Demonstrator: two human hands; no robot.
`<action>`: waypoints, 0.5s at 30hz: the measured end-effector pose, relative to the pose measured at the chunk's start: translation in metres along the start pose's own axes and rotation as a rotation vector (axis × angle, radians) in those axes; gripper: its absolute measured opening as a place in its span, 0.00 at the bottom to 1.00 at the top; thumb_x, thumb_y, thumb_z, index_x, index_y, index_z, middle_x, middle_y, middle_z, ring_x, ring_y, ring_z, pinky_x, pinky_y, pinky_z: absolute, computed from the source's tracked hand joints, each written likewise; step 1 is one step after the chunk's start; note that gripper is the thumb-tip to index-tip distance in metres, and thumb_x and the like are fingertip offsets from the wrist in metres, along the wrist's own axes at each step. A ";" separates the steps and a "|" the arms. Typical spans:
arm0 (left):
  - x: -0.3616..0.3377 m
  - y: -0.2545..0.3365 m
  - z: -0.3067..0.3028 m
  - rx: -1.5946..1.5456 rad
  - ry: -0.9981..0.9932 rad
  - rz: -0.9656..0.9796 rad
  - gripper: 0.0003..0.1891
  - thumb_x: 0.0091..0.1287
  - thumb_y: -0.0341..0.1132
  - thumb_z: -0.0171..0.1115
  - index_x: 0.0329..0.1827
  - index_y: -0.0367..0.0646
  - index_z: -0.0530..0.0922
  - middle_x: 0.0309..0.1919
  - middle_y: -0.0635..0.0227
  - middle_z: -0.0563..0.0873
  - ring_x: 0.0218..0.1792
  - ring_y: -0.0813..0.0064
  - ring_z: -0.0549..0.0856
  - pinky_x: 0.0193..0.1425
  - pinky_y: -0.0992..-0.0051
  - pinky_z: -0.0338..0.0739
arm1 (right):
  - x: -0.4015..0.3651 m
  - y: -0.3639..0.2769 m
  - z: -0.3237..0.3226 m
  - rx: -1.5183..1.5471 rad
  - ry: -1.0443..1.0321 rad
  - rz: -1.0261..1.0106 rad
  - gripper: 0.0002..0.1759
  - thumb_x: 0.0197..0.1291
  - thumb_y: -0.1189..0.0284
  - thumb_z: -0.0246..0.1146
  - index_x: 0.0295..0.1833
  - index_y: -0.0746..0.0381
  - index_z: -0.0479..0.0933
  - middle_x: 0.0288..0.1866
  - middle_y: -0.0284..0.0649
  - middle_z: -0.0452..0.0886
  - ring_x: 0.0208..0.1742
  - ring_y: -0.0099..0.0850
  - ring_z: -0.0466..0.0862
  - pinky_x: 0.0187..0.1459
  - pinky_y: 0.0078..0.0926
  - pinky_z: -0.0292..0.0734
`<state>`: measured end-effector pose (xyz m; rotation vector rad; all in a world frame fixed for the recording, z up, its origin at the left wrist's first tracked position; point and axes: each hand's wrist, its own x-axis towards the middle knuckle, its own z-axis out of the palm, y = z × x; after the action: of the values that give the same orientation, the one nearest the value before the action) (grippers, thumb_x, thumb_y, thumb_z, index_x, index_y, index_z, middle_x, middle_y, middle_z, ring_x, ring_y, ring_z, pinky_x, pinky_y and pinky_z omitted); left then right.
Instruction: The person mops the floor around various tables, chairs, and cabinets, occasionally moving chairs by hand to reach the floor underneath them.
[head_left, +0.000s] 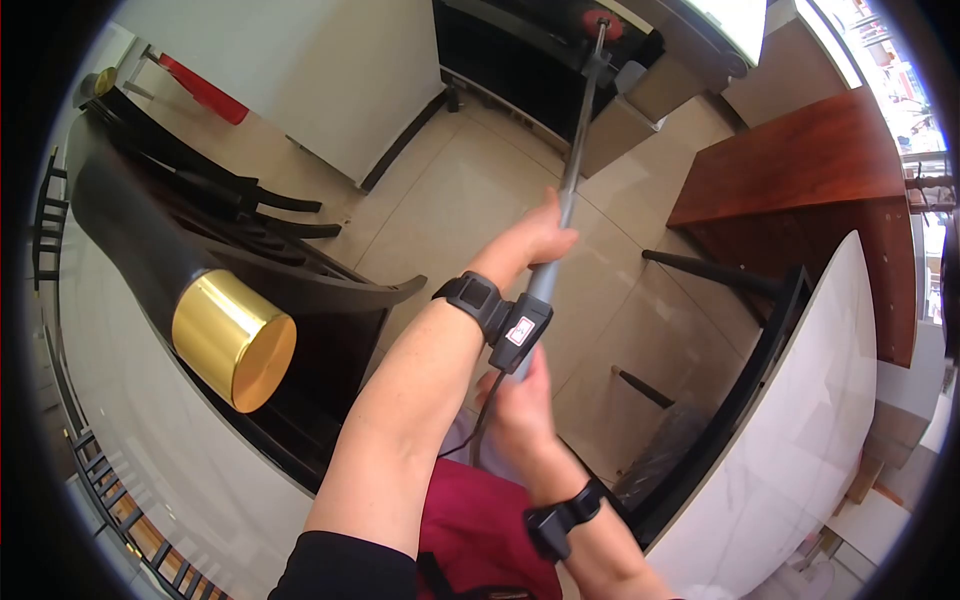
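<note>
A long grey pole (577, 150) runs from near my body up to a red round head (602, 25) by the dark cabinet at the top. My left hand (545, 230) is wrapped round the pole at mid-length, a black strap device on its wrist. Lower down, close to my body, my right hand (522, 392) grips the pole's grey lower end; it is slightly blurred. A black device with a white label (520, 331) sits at the left wrist, in front of part of the pole, and a black cable hangs from it.
Dark curved furniture with a gold-capped leg (235, 340) stands at the left. On the right are a white marble-like tabletop (790, 430) with black legs and a reddish wooden cabinet (790, 190). A white panel (300, 80) rises at the upper left. Beige tiles (450, 190) cover the floor.
</note>
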<state>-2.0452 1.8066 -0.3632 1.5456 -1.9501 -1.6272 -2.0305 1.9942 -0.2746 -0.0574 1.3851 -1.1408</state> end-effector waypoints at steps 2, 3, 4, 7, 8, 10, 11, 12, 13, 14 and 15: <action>-0.010 -0.018 0.006 0.083 -0.049 -0.061 0.32 0.60 0.40 0.56 0.62 0.30 0.56 0.42 0.40 0.80 0.43 0.48 0.81 0.47 0.60 0.76 | -0.024 0.040 0.000 0.085 0.030 0.037 0.20 0.51 0.86 0.53 0.49 0.59 0.67 0.33 0.32 0.73 0.25 0.22 0.73 0.23 0.20 0.67; -0.021 -0.029 0.010 0.125 -0.076 -0.094 0.30 0.61 0.41 0.56 0.59 0.31 0.58 0.42 0.38 0.79 0.45 0.45 0.80 0.49 0.58 0.75 | -0.036 0.059 -0.003 0.126 0.040 0.050 0.19 0.49 0.87 0.52 0.47 0.59 0.68 0.31 0.30 0.73 0.24 0.20 0.71 0.22 0.18 0.64; -0.037 -0.043 0.018 0.106 -0.087 -0.107 0.28 0.61 0.41 0.56 0.58 0.31 0.59 0.42 0.37 0.79 0.45 0.44 0.80 0.48 0.57 0.75 | -0.049 0.075 -0.007 0.112 0.058 0.124 0.17 0.49 0.86 0.52 0.45 0.59 0.69 0.29 0.29 0.73 0.24 0.20 0.71 0.23 0.18 0.64; -0.110 -0.064 0.032 0.069 -0.181 -0.227 0.27 0.63 0.40 0.54 0.59 0.32 0.56 0.43 0.36 0.78 0.47 0.41 0.79 0.50 0.56 0.75 | -0.091 0.149 -0.023 0.045 0.116 0.268 0.10 0.52 0.84 0.53 0.38 0.60 0.72 0.25 0.27 0.73 0.25 0.19 0.72 0.25 0.18 0.66; -0.137 -0.070 0.037 0.069 -0.189 -0.272 0.27 0.63 0.39 0.54 0.59 0.33 0.56 0.44 0.37 0.78 0.48 0.41 0.78 0.52 0.55 0.74 | -0.109 0.160 -0.028 0.008 0.099 0.380 0.11 0.53 0.83 0.57 0.42 0.61 0.72 0.31 0.31 0.76 0.30 0.25 0.77 0.29 0.24 0.72; -0.188 -0.073 0.045 0.087 -0.221 -0.376 0.29 0.63 0.38 0.54 0.61 0.34 0.54 0.45 0.38 0.79 0.50 0.41 0.77 0.54 0.53 0.72 | -0.150 0.197 -0.043 -0.027 0.060 0.537 0.09 0.56 0.80 0.59 0.43 0.61 0.74 0.36 0.34 0.79 0.33 0.28 0.79 0.33 0.26 0.75; -0.210 -0.070 0.046 0.107 -0.244 -0.437 0.29 0.63 0.39 0.54 0.62 0.35 0.53 0.46 0.39 0.79 0.51 0.41 0.77 0.55 0.53 0.72 | -0.173 0.232 -0.054 -0.025 0.038 0.585 0.05 0.58 0.77 0.57 0.41 0.60 0.74 0.34 0.33 0.78 0.32 0.25 0.77 0.33 0.24 0.73; -0.229 -0.069 0.050 0.120 -0.255 -0.465 0.30 0.64 0.39 0.54 0.63 0.35 0.53 0.46 0.39 0.79 0.51 0.42 0.77 0.55 0.53 0.72 | -0.194 0.244 -0.061 -0.025 0.018 0.635 0.05 0.58 0.77 0.57 0.41 0.60 0.74 0.35 0.33 0.78 0.33 0.25 0.76 0.33 0.24 0.73; -0.246 -0.068 0.054 0.133 -0.263 -0.493 0.31 0.64 0.39 0.54 0.64 0.35 0.52 0.46 0.39 0.79 0.51 0.42 0.77 0.55 0.53 0.71 | -0.210 0.246 -0.063 -0.009 0.007 0.672 0.05 0.58 0.77 0.57 0.41 0.60 0.74 0.35 0.33 0.78 0.33 0.25 0.76 0.34 0.24 0.73; -0.255 -0.066 0.054 0.145 -0.273 -0.521 0.31 0.64 0.40 0.55 0.64 0.36 0.52 0.47 0.39 0.79 0.52 0.42 0.77 0.55 0.53 0.71 | -0.219 0.246 -0.062 0.005 -0.007 0.696 0.05 0.59 0.77 0.57 0.41 0.61 0.74 0.36 0.33 0.78 0.34 0.25 0.76 0.34 0.24 0.73; -0.255 -0.062 0.052 0.155 -0.274 -0.530 0.31 0.64 0.40 0.55 0.64 0.36 0.52 0.47 0.39 0.78 0.51 0.42 0.77 0.55 0.53 0.71 | -0.223 0.245 -0.061 0.020 -0.016 0.701 0.05 0.59 0.77 0.57 0.41 0.61 0.74 0.36 0.33 0.78 0.35 0.25 0.76 0.35 0.25 0.73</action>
<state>-1.9295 2.0433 -0.3175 2.1418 -1.9406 -2.0149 -1.8840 2.2970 -0.2838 0.4044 1.2298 -0.5616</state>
